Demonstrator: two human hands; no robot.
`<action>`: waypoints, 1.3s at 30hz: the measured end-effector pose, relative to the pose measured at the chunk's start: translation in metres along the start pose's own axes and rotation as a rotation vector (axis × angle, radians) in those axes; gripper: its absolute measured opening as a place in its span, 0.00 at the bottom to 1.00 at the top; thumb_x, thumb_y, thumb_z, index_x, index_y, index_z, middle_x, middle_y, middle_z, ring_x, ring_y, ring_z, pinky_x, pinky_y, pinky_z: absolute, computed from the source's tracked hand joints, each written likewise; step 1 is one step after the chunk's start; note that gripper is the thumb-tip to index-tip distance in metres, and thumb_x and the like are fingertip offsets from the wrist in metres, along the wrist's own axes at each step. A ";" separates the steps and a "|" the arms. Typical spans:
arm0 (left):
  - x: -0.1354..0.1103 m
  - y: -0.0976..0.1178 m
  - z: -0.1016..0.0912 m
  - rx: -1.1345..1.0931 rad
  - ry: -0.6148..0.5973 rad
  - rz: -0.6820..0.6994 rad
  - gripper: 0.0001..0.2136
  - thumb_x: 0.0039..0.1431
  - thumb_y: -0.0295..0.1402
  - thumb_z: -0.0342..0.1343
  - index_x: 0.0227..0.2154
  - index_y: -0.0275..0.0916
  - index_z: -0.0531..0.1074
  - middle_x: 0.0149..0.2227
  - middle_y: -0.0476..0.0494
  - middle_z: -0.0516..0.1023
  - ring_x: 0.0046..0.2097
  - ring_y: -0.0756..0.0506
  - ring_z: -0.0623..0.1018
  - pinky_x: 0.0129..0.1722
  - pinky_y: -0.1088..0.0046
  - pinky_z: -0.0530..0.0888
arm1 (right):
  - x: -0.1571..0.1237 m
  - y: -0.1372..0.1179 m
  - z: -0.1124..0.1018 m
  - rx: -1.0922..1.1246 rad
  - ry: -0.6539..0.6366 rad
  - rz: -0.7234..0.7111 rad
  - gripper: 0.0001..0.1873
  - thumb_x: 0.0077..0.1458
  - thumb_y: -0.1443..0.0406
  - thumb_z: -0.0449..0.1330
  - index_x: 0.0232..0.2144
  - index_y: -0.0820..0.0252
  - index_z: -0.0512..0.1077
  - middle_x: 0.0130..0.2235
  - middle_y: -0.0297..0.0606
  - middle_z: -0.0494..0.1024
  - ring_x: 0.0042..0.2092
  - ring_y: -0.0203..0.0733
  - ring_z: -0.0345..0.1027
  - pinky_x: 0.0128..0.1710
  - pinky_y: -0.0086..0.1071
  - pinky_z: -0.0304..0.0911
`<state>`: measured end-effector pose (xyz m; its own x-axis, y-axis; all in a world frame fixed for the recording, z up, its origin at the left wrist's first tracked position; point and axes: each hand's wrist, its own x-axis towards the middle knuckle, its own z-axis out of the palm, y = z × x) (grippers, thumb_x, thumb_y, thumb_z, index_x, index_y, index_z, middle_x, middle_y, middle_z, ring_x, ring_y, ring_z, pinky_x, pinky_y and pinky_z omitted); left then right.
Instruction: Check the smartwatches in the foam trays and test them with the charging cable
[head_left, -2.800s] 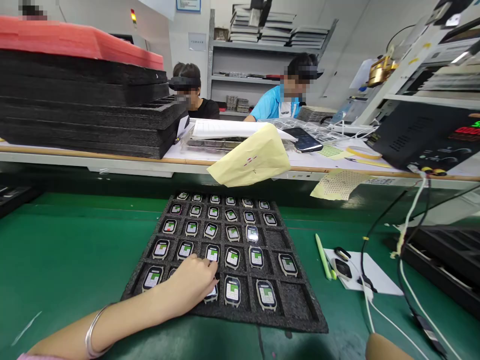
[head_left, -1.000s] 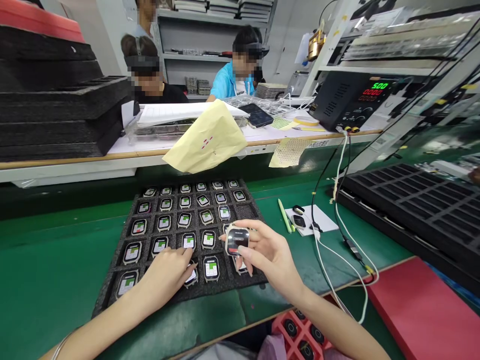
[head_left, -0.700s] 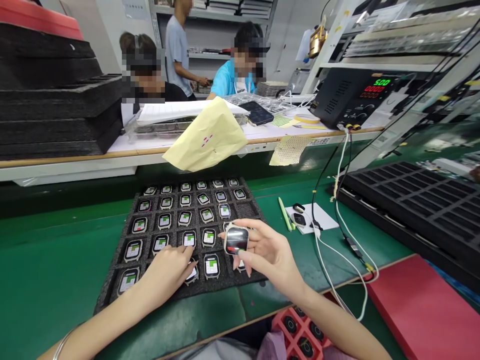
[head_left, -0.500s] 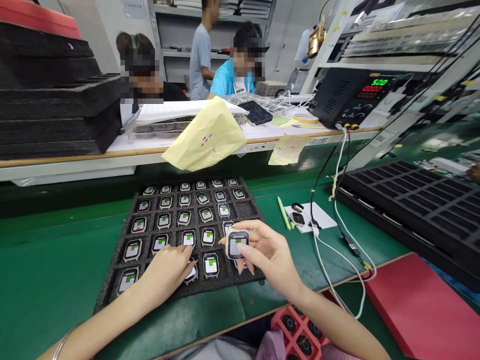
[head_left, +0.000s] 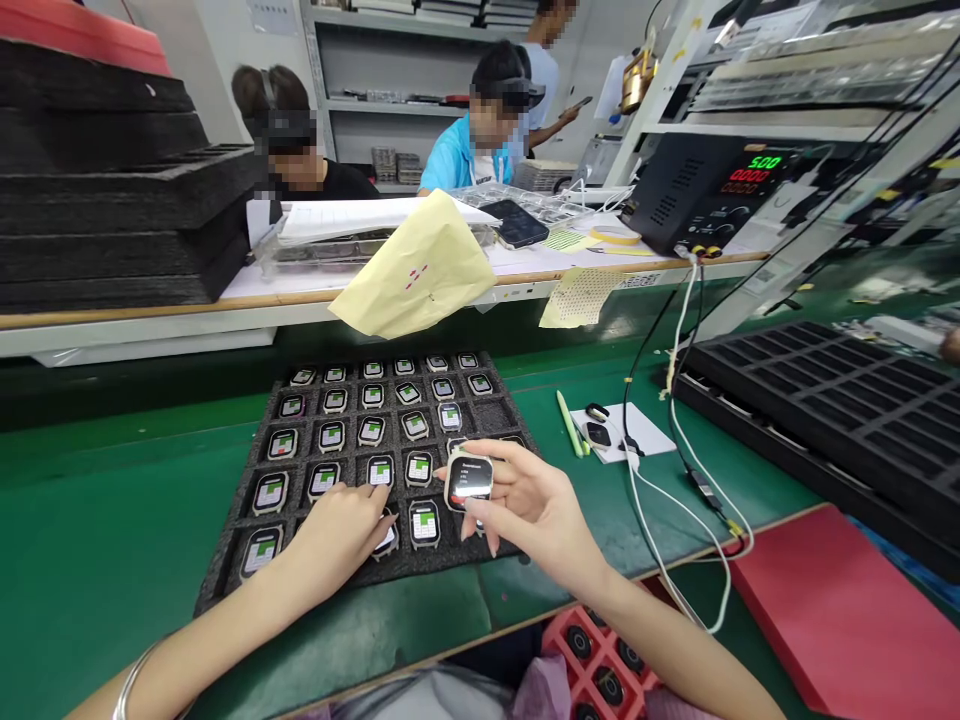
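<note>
Over the tray [head_left: 495, 415], right hand [head_left: 536, 510] pinches a watch [head_left: 469, 480], screen up.
Left hand [head_left: 337, 525] touches a front-row watch [head_left: 386, 540]; grip closed or not, cannot tell.

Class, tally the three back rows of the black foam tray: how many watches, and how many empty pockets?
Watches: 17
Empty pockets: 1
Total: 18 pockets in those three rows of the foam tray

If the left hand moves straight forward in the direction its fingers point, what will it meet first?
Probably the tray watch just beyond the left hand; further along, the held watch in the right hand. Depth is unclear.
</note>
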<state>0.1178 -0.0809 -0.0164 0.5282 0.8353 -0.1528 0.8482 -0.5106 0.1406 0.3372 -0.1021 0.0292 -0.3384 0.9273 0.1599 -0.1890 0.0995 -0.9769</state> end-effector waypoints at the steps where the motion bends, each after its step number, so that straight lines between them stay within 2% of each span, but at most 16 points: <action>1: 0.000 0.000 0.000 0.003 -0.002 -0.003 0.09 0.66 0.31 0.44 0.38 0.34 0.69 0.36 0.39 0.78 0.37 0.36 0.78 0.37 0.59 0.72 | -0.001 0.000 0.000 -0.006 0.005 0.002 0.21 0.55 0.68 0.64 0.50 0.57 0.67 0.35 0.39 0.77 0.28 0.37 0.74 0.19 0.22 0.64; 4: 0.000 0.001 0.000 0.014 -0.002 -0.008 0.09 0.66 0.31 0.44 0.38 0.34 0.68 0.36 0.39 0.78 0.37 0.36 0.78 0.37 0.60 0.72 | -0.002 0.001 -0.001 0.023 -0.003 -0.006 0.21 0.54 0.66 0.65 0.50 0.58 0.67 0.37 0.41 0.78 0.28 0.39 0.74 0.19 0.24 0.65; 7: -0.001 0.000 0.002 0.027 0.008 -0.005 0.09 0.66 0.31 0.44 0.38 0.35 0.68 0.37 0.39 0.78 0.37 0.37 0.78 0.37 0.61 0.72 | -0.005 0.001 -0.002 0.062 0.010 -0.024 0.17 0.57 0.63 0.62 0.49 0.59 0.68 0.39 0.45 0.79 0.26 0.38 0.73 0.18 0.25 0.63; 14: -0.002 0.000 0.007 0.067 0.016 -0.004 0.10 0.66 0.32 0.43 0.39 0.34 0.68 0.36 0.37 0.78 0.38 0.37 0.79 0.37 0.63 0.71 | -0.012 0.000 0.002 -0.018 0.086 0.005 0.11 0.60 0.62 0.60 0.44 0.60 0.69 0.35 0.41 0.80 0.22 0.35 0.71 0.15 0.23 0.59; 20: -0.006 -0.001 0.011 0.053 0.052 -0.007 0.10 0.66 0.32 0.44 0.39 0.35 0.68 0.37 0.36 0.79 0.38 0.37 0.79 0.37 0.64 0.71 | -0.026 -0.004 0.002 0.036 -0.033 -0.027 0.22 0.55 0.65 0.63 0.52 0.60 0.66 0.43 0.47 0.78 0.30 0.41 0.75 0.19 0.25 0.64; 24: -0.013 -0.011 0.012 -0.072 0.092 -0.023 0.11 0.66 0.35 0.44 0.40 0.37 0.69 0.38 0.37 0.79 0.41 0.38 0.79 0.39 0.66 0.71 | -0.039 -0.008 0.004 -0.022 -0.022 -0.036 0.23 0.55 0.68 0.64 0.52 0.60 0.64 0.44 0.47 0.77 0.31 0.39 0.75 0.20 0.24 0.66; 28: -0.023 -0.028 0.014 -0.320 0.162 0.032 0.12 0.65 0.38 0.44 0.42 0.40 0.70 0.43 0.41 0.78 0.45 0.41 0.78 0.44 0.67 0.72 | -0.058 -0.011 0.007 -0.058 0.002 -0.060 0.22 0.55 0.67 0.64 0.51 0.59 0.65 0.44 0.46 0.77 0.30 0.38 0.75 0.20 0.24 0.67; 31: -0.035 -0.049 0.023 -0.395 0.357 0.029 0.13 0.64 0.40 0.44 0.45 0.40 0.67 0.50 0.40 0.74 0.53 0.41 0.73 0.54 0.65 0.68 | -0.074 -0.012 0.007 -0.074 -0.032 -0.066 0.28 0.53 0.68 0.66 0.54 0.58 0.62 0.46 0.46 0.76 0.35 0.39 0.74 0.23 0.24 0.69; 33: -0.045 -0.068 0.034 -0.328 0.533 -0.049 0.15 0.62 0.40 0.44 0.47 0.39 0.65 0.52 0.37 0.70 0.58 0.38 0.67 0.58 0.59 0.63 | -0.082 -0.010 0.002 -0.094 -0.048 -0.057 0.30 0.53 0.68 0.66 0.56 0.58 0.60 0.46 0.45 0.75 0.36 0.40 0.74 0.23 0.25 0.70; 35: -0.056 -0.089 0.046 -0.303 0.638 -0.190 0.17 0.59 0.41 0.45 0.48 0.38 0.63 0.53 0.34 0.67 0.59 0.35 0.65 0.59 0.54 0.62 | -0.085 -0.004 -0.011 -0.155 -0.046 -0.050 0.30 0.54 0.66 0.65 0.56 0.59 0.59 0.45 0.45 0.75 0.36 0.41 0.75 0.24 0.26 0.71; 37: -0.066 -0.108 0.059 -0.348 0.637 -0.326 0.20 0.55 0.41 0.46 0.49 0.35 0.61 0.52 0.31 0.67 0.59 0.32 0.64 0.58 0.50 0.62 | -0.083 0.006 -0.032 -0.334 -0.012 -0.061 0.30 0.53 0.63 0.65 0.55 0.61 0.59 0.43 0.44 0.76 0.39 0.44 0.74 0.27 0.30 0.72; 39: -0.074 -0.122 0.068 -0.484 0.583 -0.437 0.23 0.52 0.41 0.48 0.48 0.33 0.60 0.52 0.28 0.67 0.59 0.29 0.65 0.58 0.48 0.63 | -0.077 0.018 -0.057 -0.663 0.064 -0.070 0.28 0.53 0.59 0.64 0.53 0.62 0.63 0.42 0.43 0.76 0.43 0.46 0.72 0.35 0.35 0.73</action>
<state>-0.0223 -0.0941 -0.0892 -0.0573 0.9747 0.2161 0.7899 -0.0881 0.6068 0.4124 -0.1509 -0.0088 -0.2865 0.9281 0.2377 0.4051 0.3422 -0.8478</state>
